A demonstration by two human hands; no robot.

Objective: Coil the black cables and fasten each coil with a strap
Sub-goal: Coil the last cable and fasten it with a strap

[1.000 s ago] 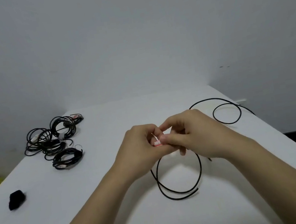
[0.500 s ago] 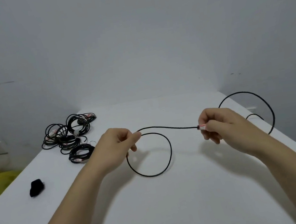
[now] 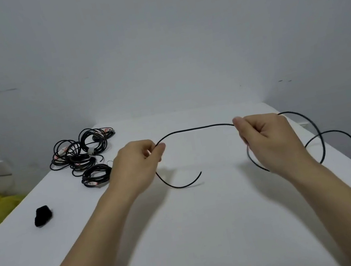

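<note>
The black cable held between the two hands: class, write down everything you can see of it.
The black cable is thin, smooth and round, seemingly rubber-coated, uncoiled. The left hand pinches it near one end; that short end curves down beneath the hand towards the white table. From there it arches in the air to the right hand, which also grips it, then runs on in loose loops at the table's right side.
</note>
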